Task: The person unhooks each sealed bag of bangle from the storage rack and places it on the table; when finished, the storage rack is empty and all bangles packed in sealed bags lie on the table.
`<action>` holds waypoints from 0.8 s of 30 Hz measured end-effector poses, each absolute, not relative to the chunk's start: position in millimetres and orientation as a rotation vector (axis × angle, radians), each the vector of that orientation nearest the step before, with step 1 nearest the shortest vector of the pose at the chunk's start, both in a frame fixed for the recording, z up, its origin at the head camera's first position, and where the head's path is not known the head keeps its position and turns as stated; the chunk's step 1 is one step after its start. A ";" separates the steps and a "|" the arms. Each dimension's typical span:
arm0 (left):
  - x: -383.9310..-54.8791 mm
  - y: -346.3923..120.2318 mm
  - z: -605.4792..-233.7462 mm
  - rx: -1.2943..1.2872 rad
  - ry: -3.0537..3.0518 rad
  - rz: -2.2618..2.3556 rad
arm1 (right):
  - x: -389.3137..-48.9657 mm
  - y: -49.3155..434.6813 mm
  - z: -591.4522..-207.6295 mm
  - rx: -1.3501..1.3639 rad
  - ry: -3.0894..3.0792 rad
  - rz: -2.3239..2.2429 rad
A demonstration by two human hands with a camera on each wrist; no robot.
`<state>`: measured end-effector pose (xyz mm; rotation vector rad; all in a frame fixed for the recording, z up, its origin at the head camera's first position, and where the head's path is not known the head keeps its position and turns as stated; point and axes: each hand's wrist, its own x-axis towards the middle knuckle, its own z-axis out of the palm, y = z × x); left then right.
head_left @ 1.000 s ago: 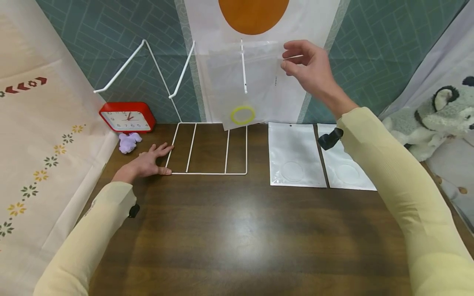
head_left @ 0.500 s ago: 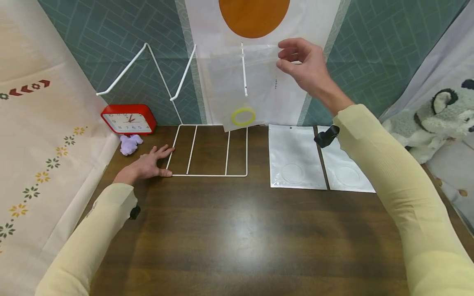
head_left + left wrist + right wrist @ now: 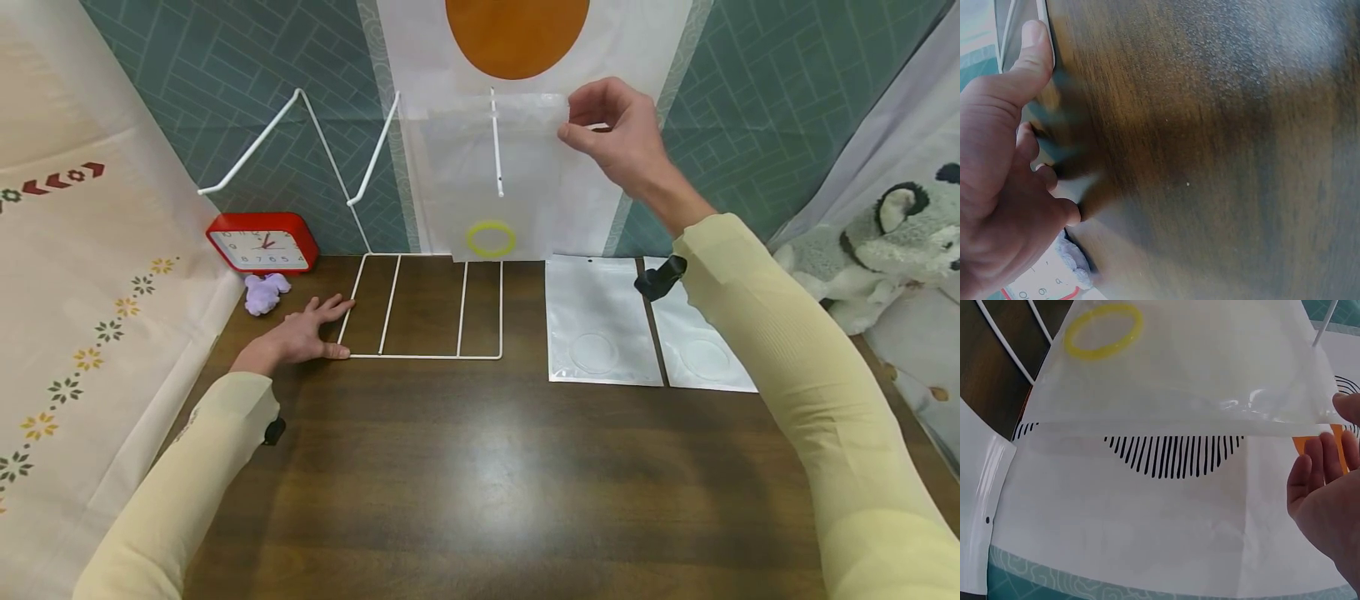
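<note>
My right hand (image 3: 618, 125) pinches the upper right corner of a translucent plastic bag (image 3: 450, 167) between thumb and fingers. Near the bag's bottom shows a yellow ring (image 3: 491, 239); the right wrist view shows the ring (image 3: 1104, 331) too. A thin white prong (image 3: 497, 154) of the wire display rack (image 3: 427, 357) overlaps the bag's upper part in the head view. Fingers spread, my left hand (image 3: 303, 331) rests at the left end of the rack's base, its thumb (image 3: 1034, 47) on the front corner. The rack's back is partly hidden behind the bag.
Two white pouches (image 3: 600, 321) lie flat right of the rack. A red clock (image 3: 262, 243) and a small purple plush toy (image 3: 264, 293) sit behind the left hand. A grey plush animal (image 3: 892, 242) is at far right. The rack's bent white arms (image 3: 258, 142) rise at left.
The right hand has shifted slightly left and closed its fingers at the bag's corner. The bag's slanted lower edge now hangs level. The left hand stays on the rack base.
</note>
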<state>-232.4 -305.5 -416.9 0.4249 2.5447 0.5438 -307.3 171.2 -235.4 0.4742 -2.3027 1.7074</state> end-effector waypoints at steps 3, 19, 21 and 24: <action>-233.1 -305.3 -416.8 0.429 2.544 0.546 | -306.2 170.4 -235.4 0.496 -2.298 1.758; -231.4 -305.5 -412.7 0.419 2.546 0.555 | -312.7 142.4 -235.3 0.595 -2.333 1.965; -231.8 -305.5 -413.2 0.416 2.544 0.552 | -313.9 139.4 -236.7 0.588 -2.334 1.991; -232.4 -305.6 -413.7 0.409 2.541 0.549 | -314.5 135.9 -238.0 0.553 -2.350 2.002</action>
